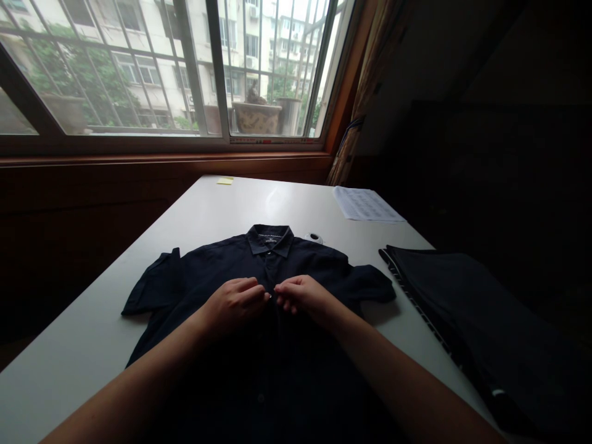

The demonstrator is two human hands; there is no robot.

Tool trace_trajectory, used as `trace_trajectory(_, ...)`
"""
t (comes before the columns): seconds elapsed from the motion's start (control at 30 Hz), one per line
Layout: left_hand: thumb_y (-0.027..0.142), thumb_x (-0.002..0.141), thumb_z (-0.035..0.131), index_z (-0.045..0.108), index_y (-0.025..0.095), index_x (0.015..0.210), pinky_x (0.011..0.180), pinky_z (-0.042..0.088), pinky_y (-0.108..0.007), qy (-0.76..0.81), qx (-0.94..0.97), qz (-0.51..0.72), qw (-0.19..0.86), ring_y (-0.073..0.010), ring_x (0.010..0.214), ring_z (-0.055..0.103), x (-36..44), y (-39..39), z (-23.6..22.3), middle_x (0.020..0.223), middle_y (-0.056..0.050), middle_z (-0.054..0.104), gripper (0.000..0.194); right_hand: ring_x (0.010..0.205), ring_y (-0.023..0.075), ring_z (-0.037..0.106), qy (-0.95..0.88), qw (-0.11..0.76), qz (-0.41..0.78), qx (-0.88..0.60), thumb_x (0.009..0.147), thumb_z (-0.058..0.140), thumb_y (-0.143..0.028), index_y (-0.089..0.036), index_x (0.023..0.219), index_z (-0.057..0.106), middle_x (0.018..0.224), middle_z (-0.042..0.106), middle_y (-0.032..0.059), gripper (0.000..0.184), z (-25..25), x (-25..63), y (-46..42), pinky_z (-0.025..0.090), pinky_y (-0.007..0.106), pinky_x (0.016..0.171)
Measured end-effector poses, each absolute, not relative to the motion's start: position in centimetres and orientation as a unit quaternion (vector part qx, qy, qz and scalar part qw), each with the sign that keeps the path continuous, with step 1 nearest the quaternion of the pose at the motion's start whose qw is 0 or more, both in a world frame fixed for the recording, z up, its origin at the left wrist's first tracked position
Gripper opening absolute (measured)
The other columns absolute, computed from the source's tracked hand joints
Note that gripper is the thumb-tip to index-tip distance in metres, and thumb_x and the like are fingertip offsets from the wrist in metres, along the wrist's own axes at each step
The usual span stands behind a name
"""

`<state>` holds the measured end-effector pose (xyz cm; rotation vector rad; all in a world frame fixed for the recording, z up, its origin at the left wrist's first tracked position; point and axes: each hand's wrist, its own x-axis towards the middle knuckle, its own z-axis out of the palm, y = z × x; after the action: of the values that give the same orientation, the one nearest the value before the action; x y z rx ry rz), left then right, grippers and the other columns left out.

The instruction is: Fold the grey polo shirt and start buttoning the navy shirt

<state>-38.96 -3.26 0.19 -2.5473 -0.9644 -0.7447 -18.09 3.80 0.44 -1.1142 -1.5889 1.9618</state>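
Observation:
A dark navy short-sleeved shirt point(203, 271) lies front up on the white table, its collar point(272, 239) pointing away from me and its sleeves spread to both sides. Over the upper part of its button placket, my left hand point(238, 299) is closed in a pinch on the shirt front, with a small pale spot, perhaps a button, at its fingertips. My right hand point(296, 293) pinches the placket just to the right, its fingertips almost meeting the left ones. Exactly what lies between the fingers is too small and dark to see.
Folded dark cloth point(462, 296) with a light-marked edge lies along the right of the white table point(185, 216). A small white round object point(314, 238) sits beside the collar. Printed sheets point(367, 205) and yellow sticky notes point(225, 180) lie farther back, before a barred window.

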Motion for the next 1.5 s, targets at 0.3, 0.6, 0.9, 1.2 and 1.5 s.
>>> trace_trajectory(0.3,0.015,0.1,0.049,0.058,0.016,0.085,0.057,0.039,-0.031,-0.345,-0.89,-0.257,0.152,-0.0142,0.065,0.046,-38.96,-3.29,0.05,0.071,0.0,0.056,0.018,0.058,0.0075,0.058,-0.583,0.158,0.7,-0.38,0.072,0.078,-0.033,-0.012,0.086,0.075,0.07,0.065,0.0007,0.026,0.42,-17.63,4.02,0.039,0.015,0.046)
trace_trajectory(0.6,0.014,0.101,0.047,0.056,0.017,0.083,0.055,0.038,-0.03,-0.341,-0.885,-0.263,0.177,-0.0135,0.064,0.046,-39.05,-3.19,-0.1,0.069,0.001,0.053,0.02,0.057,0.0074,0.058,-0.597,0.149,0.689,-0.382,0.075,0.077,-0.038,-0.014,0.09,0.074,0.074,0.065,0.0005,0.029,0.43,-17.78,3.98,0.038,0.014,0.043)
trace_trajectory(0.9,0.016,0.101,0.046,0.06,0.015,0.087,0.055,0.041,-0.029,-0.338,-0.897,-0.228,0.173,-0.0143,0.064,0.05,-39.27,-3.37,0.4,0.076,-0.001,0.059,0.019,0.056,0.0076,0.058,-0.601,0.144,0.686,-0.385,0.075,0.077,-0.038,-0.014,0.089,0.073,0.073,0.064,0.0005,0.028,0.87,-17.83,3.66,0.039,0.014,0.042)
trace_trajectory(1.2,0.016,0.101,0.044,0.061,0.015,0.098,0.061,0.046,-0.028,-0.336,-0.907,-0.22,0.125,-0.0161,0.074,0.058,-39.74,-3.37,0.21,0.088,-0.005,0.064,0.017,0.055,0.0076,0.058,-0.606,0.128,0.689,-0.377,0.073,0.075,-0.035,-0.014,0.085,0.072,0.067,0.062,-0.0009,0.025,1.05,-17.9,3.85,0.038,0.014,0.042)
trace_trajectory(1.5,0.018,0.1,0.049,0.062,0.016,0.093,0.067,0.047,-0.029,-0.367,-0.894,-0.243,0.08,-0.0167,0.074,0.054,-39.62,-2.98,-0.03,0.084,-0.004,0.062,0.014,0.054,0.0085,0.057,-0.606,0.133,0.681,-0.388,0.072,0.073,-0.03,-0.014,0.081,0.071,0.063,0.061,-0.0013,0.019,0.91,-18.11,3.84,0.039,0.015,0.042)
